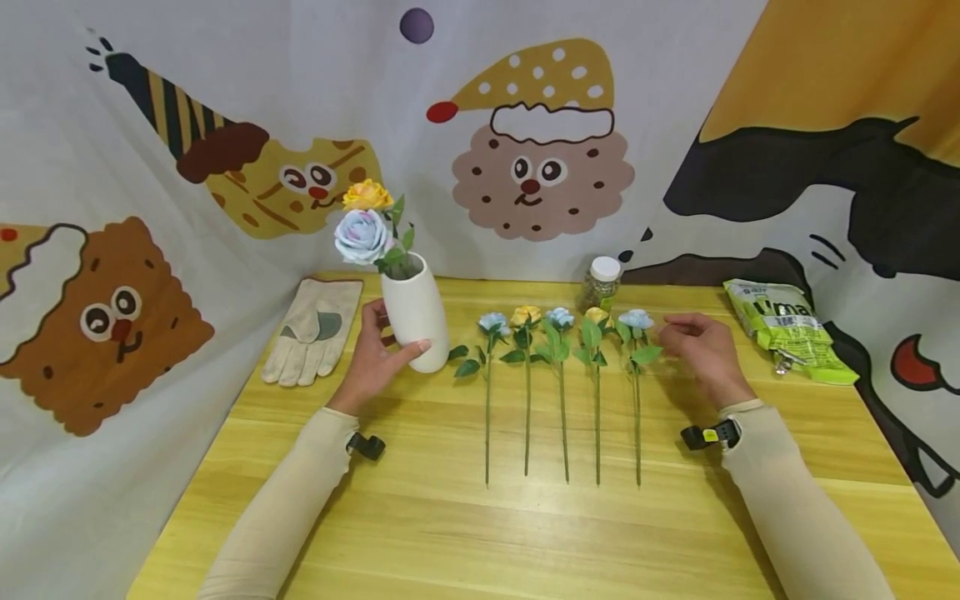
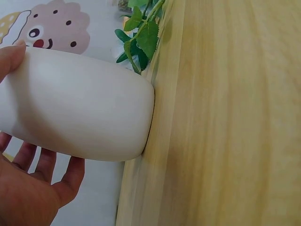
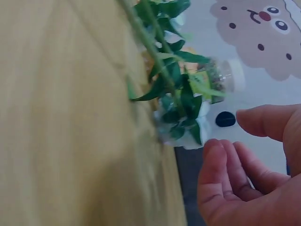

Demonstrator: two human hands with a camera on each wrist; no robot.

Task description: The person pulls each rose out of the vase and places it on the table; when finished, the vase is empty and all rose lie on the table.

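A white vase (image 1: 417,321) stands at the left of the row of flowers, leaning slightly. My left hand (image 1: 375,354) grips it, thumb across the front and fingers at the far left side, as the left wrist view also shows. From its mouth rise a yellow rose (image 1: 367,195) and a pale blue rose (image 1: 363,237). Several artificial roses lie side by side with stems toward me, blue and yellow alternating. Beside the rightmost blue rose (image 1: 636,320) is my right hand (image 1: 699,348), holding nothing; its thumb is apart from its loosely bent fingers in the right wrist view.
A pair of pale work gloves (image 1: 311,333) lies behind my left hand. At the back stands a lidded jar (image 1: 601,285) of small dark bits. A green snack bag (image 1: 789,329) lies at the right. A printed cloth (image 1: 525,250) hangs behind the wooden table (image 1: 525,542).
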